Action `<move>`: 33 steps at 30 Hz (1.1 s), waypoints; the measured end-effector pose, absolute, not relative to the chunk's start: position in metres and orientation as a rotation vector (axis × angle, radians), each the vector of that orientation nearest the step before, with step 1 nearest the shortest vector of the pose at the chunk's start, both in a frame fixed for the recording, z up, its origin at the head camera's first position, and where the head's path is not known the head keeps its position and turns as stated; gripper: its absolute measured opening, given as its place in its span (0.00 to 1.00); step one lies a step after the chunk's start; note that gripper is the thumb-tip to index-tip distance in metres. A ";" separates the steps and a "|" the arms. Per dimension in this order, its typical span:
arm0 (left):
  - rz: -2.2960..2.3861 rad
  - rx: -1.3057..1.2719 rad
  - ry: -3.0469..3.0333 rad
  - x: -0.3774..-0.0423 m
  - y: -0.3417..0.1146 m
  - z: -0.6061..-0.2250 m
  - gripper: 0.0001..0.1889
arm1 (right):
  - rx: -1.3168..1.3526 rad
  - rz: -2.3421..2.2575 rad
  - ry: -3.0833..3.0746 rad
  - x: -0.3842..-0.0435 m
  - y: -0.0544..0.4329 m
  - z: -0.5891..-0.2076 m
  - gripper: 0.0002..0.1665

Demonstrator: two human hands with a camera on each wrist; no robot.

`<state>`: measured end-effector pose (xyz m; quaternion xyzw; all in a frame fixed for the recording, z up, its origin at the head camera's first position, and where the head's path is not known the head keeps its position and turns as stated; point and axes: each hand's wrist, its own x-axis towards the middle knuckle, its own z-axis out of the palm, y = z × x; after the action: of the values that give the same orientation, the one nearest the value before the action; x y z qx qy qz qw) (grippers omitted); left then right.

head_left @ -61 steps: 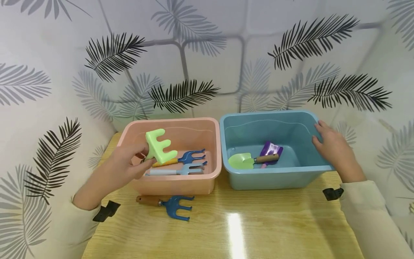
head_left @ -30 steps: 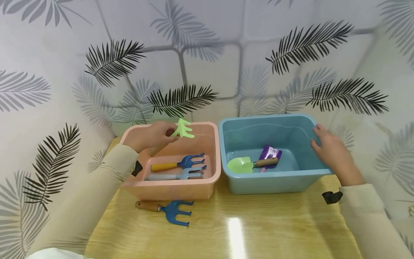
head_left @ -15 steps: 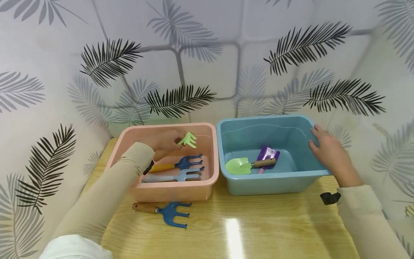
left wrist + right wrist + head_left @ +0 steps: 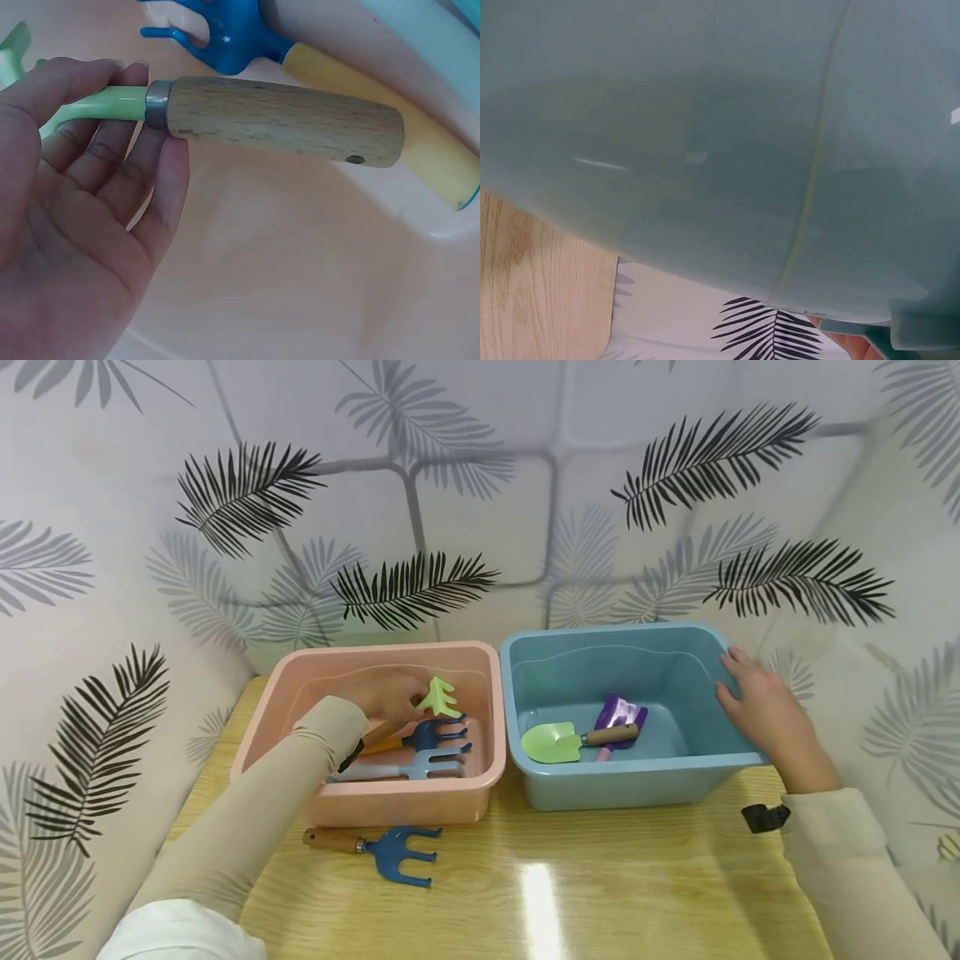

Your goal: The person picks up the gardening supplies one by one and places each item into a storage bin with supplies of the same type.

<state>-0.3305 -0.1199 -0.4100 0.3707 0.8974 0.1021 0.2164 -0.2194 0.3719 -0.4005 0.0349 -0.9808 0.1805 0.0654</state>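
My left hand [image 4: 396, 697] is inside the pink plastic tub and pinches a light green hand rake [image 4: 438, 698] at its neck. In the left wrist view, thumb and fingers close round that neck; the rake's wooden handle [image 4: 277, 120] sticks out to the right. Below it lie a blue hand rake with a yellow handle [image 4: 352, 86] and a pale blue hand fork [image 4: 431, 765]. My right hand [image 4: 772, 714] grips the right rim of the blue tub [image 4: 615, 785], thumb on the inner side. Its fingers are mostly hidden in the right wrist view.
The pink tub [image 4: 390, 810] stands left of the blue tub. Inside the blue tub are a green trowel [image 4: 551, 743] with a wooden handle and a purple shovel [image 4: 613, 712]. A blue rake [image 4: 393, 856] lies on the wooden table [image 4: 600, 885]. Leaf-patterned cloth [image 4: 480, 510] hangs behind.
My left hand has carried the green rake rightward over the pink tub, then lowered it inside, above the other tools. The right hand stays on the blue tub's rim.
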 end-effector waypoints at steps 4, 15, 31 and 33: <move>0.335 1.075 2.460 -0.331 -0.122 -0.415 0.07 | 0.102 0.549 -2.963 -0.219 0.372 -0.400 0.31; 0.440 0.868 2.350 -0.340 -0.131 -0.429 0.06 | 0.107 0.538 -2.965 -0.221 0.372 -0.400 0.31; 0.401 0.710 2.354 -0.328 -0.127 -0.413 0.10 | 0.109 0.525 -2.934 -0.220 0.372 -0.401 0.30; 0.412 0.723 2.362 -0.328 -0.128 -0.412 0.09 | 0.108 0.520 -2.933 -0.220 0.372 -0.401 0.30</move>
<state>-0.3280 -0.1278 -0.4119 0.2741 0.8957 0.1561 0.3135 -0.2200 0.3716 -0.4008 0.0361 -0.9808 0.1739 0.0803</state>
